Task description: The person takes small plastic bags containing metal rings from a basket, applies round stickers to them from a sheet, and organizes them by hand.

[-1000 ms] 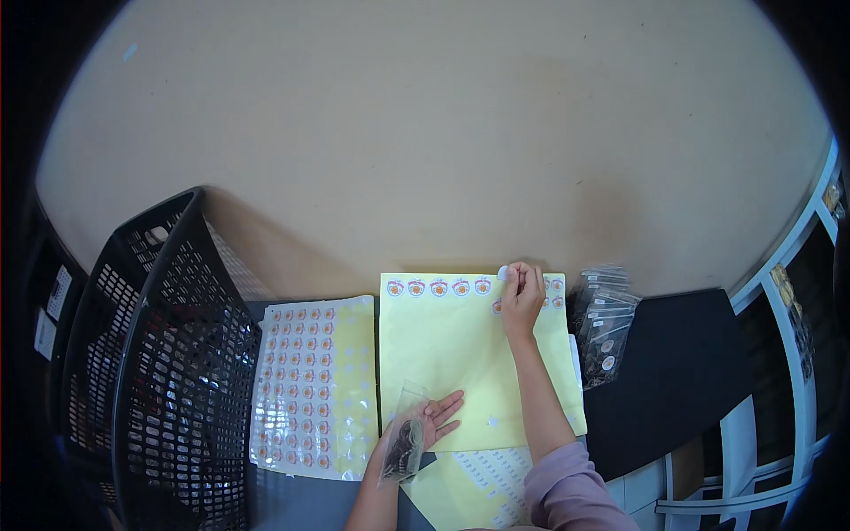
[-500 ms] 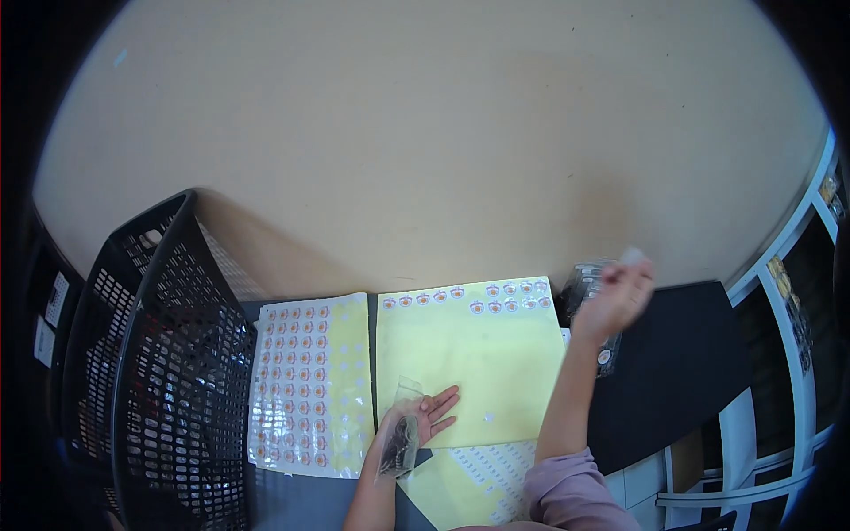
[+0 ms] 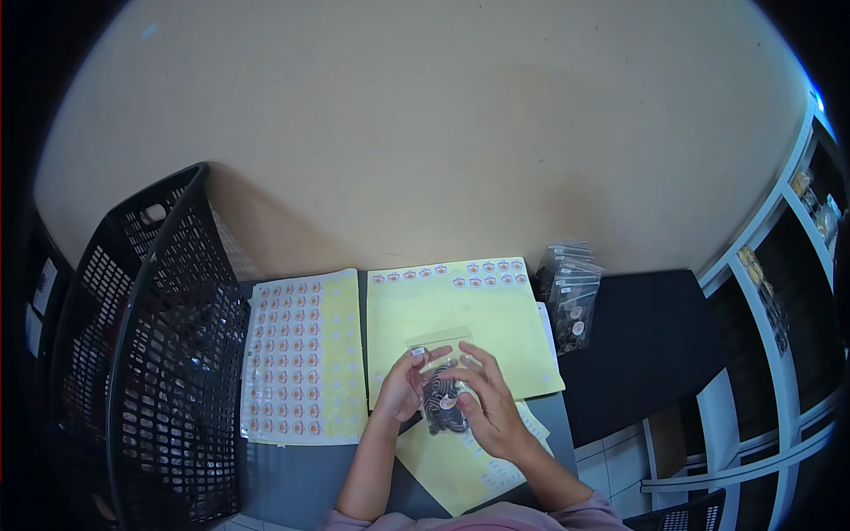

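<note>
A clear zip bag with dark coiled items inside is held upright in front of me, and a round sticker is on its face. My left hand grips the bag's left side, its fingers reaching across below the zip strip. A small white label shows by those fingertips. Over the bag's right side bends my right hand, thumb beside the sticker and fingers curled against the plastic. Behind the bag lies a yellow sticker sheet, mostly peeled, with round stickers left along its top.
Another sticker sheet, with rows of round stickers, lies left. A partly covered sheet sits near my body. Filled bags are stacked at right on a black surface. A tall black basket stands left; white shelving stands right.
My right hand has come from the bag stack at right to the bag at centre. My left hand now holds that bag raised and turned toward me. The view has shifted slightly.
</note>
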A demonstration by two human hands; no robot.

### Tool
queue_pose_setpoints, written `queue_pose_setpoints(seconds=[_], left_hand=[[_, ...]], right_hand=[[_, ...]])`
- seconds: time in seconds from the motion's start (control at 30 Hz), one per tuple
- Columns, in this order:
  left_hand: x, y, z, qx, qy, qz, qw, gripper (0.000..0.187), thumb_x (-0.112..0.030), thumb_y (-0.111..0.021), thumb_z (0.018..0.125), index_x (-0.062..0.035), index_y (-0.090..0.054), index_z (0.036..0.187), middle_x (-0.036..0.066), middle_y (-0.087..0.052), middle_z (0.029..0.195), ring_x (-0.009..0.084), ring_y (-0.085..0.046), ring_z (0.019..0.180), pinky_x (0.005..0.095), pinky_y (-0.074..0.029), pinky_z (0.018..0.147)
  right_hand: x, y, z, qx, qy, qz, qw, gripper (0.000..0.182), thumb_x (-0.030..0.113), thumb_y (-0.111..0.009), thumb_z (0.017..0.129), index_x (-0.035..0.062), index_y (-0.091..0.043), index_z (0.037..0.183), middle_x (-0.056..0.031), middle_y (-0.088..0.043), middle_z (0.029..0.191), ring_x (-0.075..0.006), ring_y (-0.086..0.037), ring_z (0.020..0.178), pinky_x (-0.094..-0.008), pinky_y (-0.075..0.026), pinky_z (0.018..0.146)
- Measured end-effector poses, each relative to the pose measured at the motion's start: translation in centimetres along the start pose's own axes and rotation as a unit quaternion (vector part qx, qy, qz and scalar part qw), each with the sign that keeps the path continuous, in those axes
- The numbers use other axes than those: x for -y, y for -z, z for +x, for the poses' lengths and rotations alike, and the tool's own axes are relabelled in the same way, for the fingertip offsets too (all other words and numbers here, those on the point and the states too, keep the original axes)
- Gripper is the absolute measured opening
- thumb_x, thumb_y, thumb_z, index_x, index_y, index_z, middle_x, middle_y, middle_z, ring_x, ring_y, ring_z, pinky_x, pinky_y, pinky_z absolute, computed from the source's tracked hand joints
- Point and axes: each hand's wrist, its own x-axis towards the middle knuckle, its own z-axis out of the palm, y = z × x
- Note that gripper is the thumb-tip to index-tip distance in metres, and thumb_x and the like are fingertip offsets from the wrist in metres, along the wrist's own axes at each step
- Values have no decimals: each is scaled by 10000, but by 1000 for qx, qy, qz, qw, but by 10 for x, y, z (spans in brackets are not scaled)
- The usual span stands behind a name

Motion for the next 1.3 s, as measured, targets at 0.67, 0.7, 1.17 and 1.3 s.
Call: queue_pose_setpoints(seconds=[0.67, 0.7, 1.17, 1.3], left_hand=[[-12, -74, -67, 171, -212, 207, 940, 388, -63, -395, 845, 30, -325, 1216, 147, -413, 1201, 191, -367, 1145, 288, -268, 949], [-13, -76, -68, 173, -211, 195, 942, 388, -60, -389, 844, 32, -325, 1215, 151, -413, 1199, 194, -368, 1144, 288, -260, 953], [-13, -82, -77, 187, -215, 184, 941, 385, -55, -389, 839, 33, -328, 1208, 156, -411, 1196, 190, -381, 1129, 292, -271, 948], [-14, -84, -78, 194, -229, 192, 934, 382, -42, -376, 838, 33, -323, 1208, 159, -411, 1196, 191, -385, 1124, 292, -278, 945]], right_hand=[[29, 19, -19, -389, 184, -232, 872, 71, 156, -587, 742, 101, -589, 787, -31, -470, 741, -198, -440, 741, -330, -333, 708], [30, 20, -21, -389, 183, -235, 872, 71, 156, -587, 742, 101, -589, 787, -31, -470, 741, -198, -440, 741, -330, -333, 708], [46, 20, -23, -363, 179, -383, 831, 66, 166, -635, 703, 126, -604, 746, 37, -558, 674, -139, -489, 657, -282, -270, 666], [47, 18, -21, -367, 168, -387, 829, 75, 171, -638, 699, 125, -602, 747, 37, -557, 677, -149, -476, 673, -284, -268, 668]])
